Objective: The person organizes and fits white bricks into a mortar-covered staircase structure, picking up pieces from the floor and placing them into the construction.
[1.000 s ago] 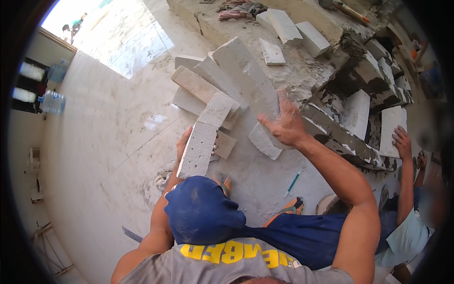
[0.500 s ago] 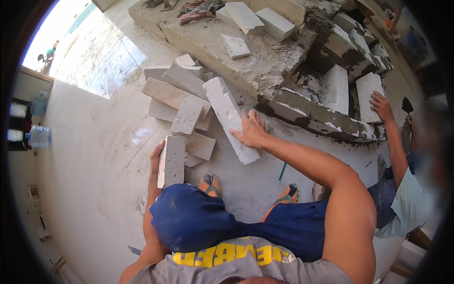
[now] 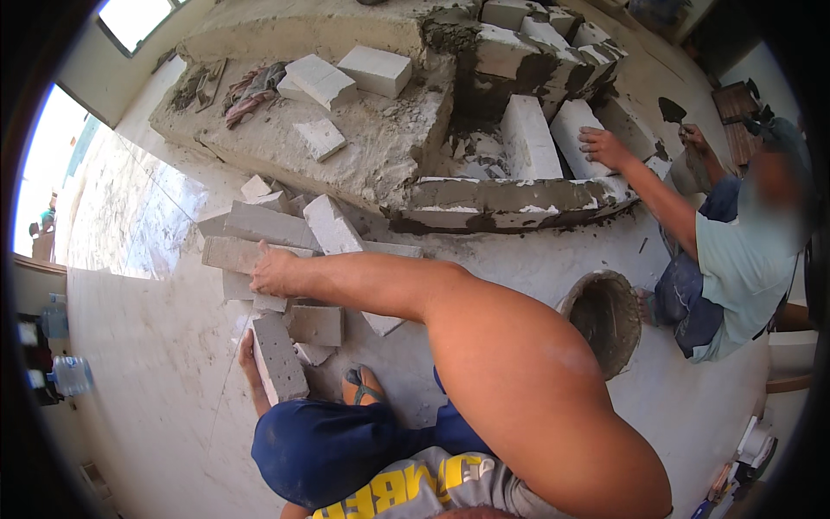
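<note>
A pile of pale lightweight concrete blocks [image 3: 272,227] lies on the floor in front of me. At its near end stands a pitted grey concrete block [image 3: 278,362], with my left hand [image 3: 248,356] closed along its left side, fingers partly hidden. My right arm stretches leftward across the view. Over the pile, my right hand [image 3: 275,270] has its fingers bent around a short concrete block [image 3: 270,303], mostly covered by the hand. Beside the wrist lies a long tan block [image 3: 226,254]. A white block [image 3: 331,223] leans on the pile, its lower part passing behind my forearm.
A co-worker at right rests one hand [image 3: 605,149] on a white block [image 3: 575,130] in a mortared block wall [image 3: 519,203]; the other holds a trowel [image 3: 672,110]. A mortar bucket [image 3: 603,320] stands between us. Several blocks and a cloth [image 3: 252,91] lie on the concrete step [image 3: 363,147].
My right hand has left the long white block and moved left onto the pile. That block now leans farther left on the pile. My view has swung right, showing more of the co-worker and bucket.
</note>
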Tool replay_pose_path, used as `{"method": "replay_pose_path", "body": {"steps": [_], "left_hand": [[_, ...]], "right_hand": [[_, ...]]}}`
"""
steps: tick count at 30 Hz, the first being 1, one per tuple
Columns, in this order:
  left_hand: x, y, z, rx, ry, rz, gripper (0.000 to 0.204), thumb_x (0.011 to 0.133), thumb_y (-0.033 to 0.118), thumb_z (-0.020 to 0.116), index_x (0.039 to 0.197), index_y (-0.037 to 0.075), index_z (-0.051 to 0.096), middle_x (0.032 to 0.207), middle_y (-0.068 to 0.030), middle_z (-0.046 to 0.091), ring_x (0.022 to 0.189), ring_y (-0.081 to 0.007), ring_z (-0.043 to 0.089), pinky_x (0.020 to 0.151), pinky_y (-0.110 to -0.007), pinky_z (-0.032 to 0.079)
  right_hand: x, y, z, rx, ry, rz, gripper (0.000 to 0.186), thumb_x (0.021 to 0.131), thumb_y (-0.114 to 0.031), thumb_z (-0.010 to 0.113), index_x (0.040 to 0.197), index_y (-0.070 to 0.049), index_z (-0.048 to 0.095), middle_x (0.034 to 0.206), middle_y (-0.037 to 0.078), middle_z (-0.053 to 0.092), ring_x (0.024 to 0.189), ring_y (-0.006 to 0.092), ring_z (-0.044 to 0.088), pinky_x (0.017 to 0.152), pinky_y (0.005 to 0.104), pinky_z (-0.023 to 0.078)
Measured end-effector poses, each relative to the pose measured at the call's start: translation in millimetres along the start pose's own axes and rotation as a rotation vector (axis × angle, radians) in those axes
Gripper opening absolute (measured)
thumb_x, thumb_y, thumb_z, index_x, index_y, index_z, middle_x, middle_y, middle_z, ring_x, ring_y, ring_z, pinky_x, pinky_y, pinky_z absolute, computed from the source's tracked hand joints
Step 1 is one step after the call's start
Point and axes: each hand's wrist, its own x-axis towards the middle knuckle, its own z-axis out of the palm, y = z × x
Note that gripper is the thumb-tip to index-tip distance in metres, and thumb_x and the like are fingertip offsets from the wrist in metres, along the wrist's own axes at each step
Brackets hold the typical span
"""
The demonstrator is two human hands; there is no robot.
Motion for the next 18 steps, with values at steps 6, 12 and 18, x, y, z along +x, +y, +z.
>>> {"method": "replay_pose_path", "body": {"steps": [6, 12, 18], "left_hand": [[16.6, 12.6, -9.8, 0.011, 0.017, 0.070, 0.061, 0.104, 0.050, 0.048, 0.136, 0.001, 0.063, 0.108, -0.0182, 0.074, 0.087, -0.0251, 0.074, 0.077, -0.040, 0.062], [48.3, -11.7, -53.2, 0.051, 0.068, 0.055, 0.059, 0.106, 0.053, 0.046, 0.137, 0.004, 0.062, 0.108, -0.0161, 0.073, 0.092, -0.0261, 0.073, 0.080, -0.041, 0.061], [58.5, -39.1, -34.1, 0.011, 0.172, 0.002, 0.060, 0.106, 0.055, 0.049, 0.136, 0.005, 0.062, 0.105, -0.0165, 0.074, 0.090, -0.0274, 0.074, 0.078, -0.041, 0.062]], "right_hand": [[-121.2, 18.5, -53.8, 0.149, 0.428, 0.121, 0.068, 0.075, -0.032, 0.087, 0.125, 0.003, 0.058, 0.115, 0.019, 0.065, 0.104, 0.0359, 0.070, 0.098, 0.0456, 0.057], [-292.5, 124.6, -71.4, 0.453, 0.702, 1.017, 0.085, 0.078, -0.045, 0.081, 0.135, 0.009, 0.048, 0.116, 0.027, 0.065, 0.106, 0.0412, 0.069, 0.089, 0.0464, 0.059], [-397.2, 220.9, 22.6, 0.429, 0.393, 1.635, 0.113, 0.078, -0.042, 0.087, 0.157, 0.008, 0.024, 0.138, 0.030, 0.064, 0.127, 0.0426, 0.065, 0.107, 0.0474, 0.053]]}}
